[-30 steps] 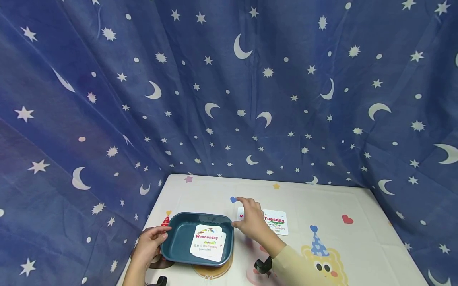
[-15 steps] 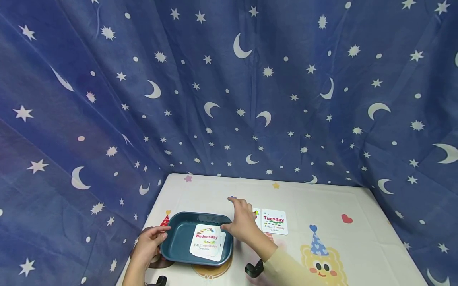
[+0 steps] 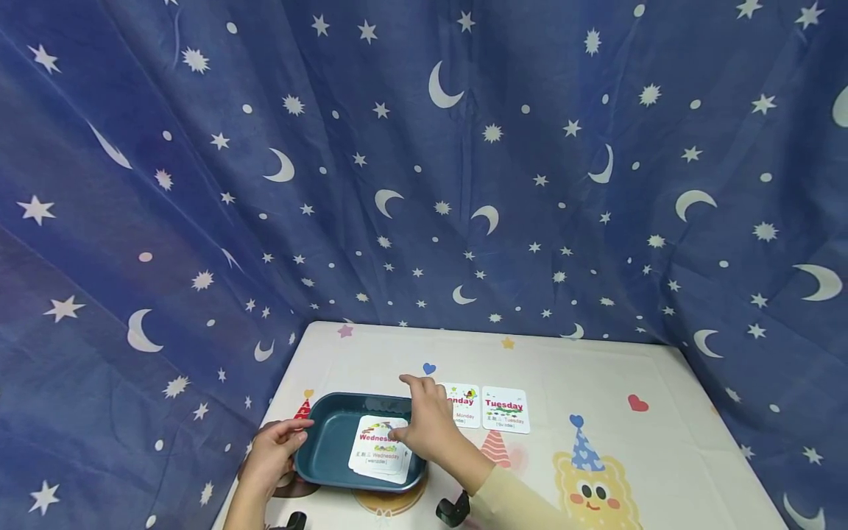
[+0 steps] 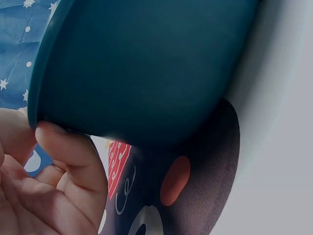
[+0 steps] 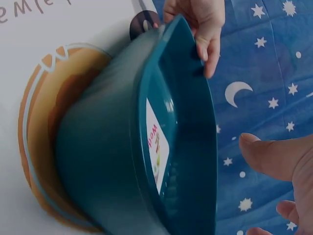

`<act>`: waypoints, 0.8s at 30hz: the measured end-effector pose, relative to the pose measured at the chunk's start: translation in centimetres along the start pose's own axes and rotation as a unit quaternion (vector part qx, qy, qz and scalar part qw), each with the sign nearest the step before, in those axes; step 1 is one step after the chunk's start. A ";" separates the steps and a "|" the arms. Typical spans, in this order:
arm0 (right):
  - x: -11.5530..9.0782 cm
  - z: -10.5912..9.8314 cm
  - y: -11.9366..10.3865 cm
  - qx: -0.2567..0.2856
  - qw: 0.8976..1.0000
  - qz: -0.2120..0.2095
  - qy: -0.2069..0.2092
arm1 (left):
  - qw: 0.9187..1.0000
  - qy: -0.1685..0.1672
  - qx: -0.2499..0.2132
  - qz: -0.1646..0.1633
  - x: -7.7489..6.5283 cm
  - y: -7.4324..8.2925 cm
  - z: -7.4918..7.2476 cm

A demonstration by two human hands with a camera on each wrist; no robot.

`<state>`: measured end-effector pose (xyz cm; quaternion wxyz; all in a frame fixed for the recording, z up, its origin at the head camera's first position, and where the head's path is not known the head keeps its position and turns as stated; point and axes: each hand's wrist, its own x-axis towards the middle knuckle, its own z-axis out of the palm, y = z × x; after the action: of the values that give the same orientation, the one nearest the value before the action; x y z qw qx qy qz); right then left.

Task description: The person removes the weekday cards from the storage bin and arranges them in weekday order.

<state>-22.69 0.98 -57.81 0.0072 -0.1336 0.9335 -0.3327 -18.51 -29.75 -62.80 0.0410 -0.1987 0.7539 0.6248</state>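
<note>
A dark teal plastic tub (image 3: 321, 445) stands on the table. Inside it, at the right, lies a small stack of white cards, the top one a Wednesday card (image 3: 373, 455). My left hand (image 3: 268, 450) pinches the tub's left rim; in the left wrist view the thumb of that hand (image 4: 73, 171) lies against the outer wall. Over the tub's right side hovers my right hand (image 3: 430, 421), thumb and fingers spread apart with nothing between them, overlapping the Wednesday card's right edge. In the right wrist view, the right thumb (image 5: 271, 156) is apart from the tub (image 5: 107, 147).
Right of the tub, a Monday card (image 3: 467, 407) and a Tuesday card (image 3: 506, 411) lie side by side, the Monday card partly behind my right hand. The tablecloth (image 3: 570, 383) has printed cartoon figures. A blue star-and-moon curtain (image 3: 464, 169) hangs behind and at the left.
My right hand has moved left from in front of the Monday and Tuesday cards to over the tub, uncovering more of both. The left hand stays at the rim.
</note>
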 end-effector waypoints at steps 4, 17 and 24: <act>-0.2 0.8 -0.4 -0.016 1.000 -0.015 -0.007 | 1.000 0.003 0.002 -0.001 0.0 0.0 -0.1; -0.3 2.6 -0.7 -0.057 0.997 -0.045 -0.023 | 1.000 -0.005 -0.001 -0.005 0.1 0.0 0.1; -0.4 3.2 -1.8 -0.081 0.995 -0.044 -0.048 | 1.000 -0.009 -0.009 -0.010 0.3 -0.2 0.0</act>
<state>-21.52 -2.19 -59.22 0.0262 -0.1900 0.9492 -0.2496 -18.69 -29.82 -63.04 0.0520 -0.2012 0.7457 0.6331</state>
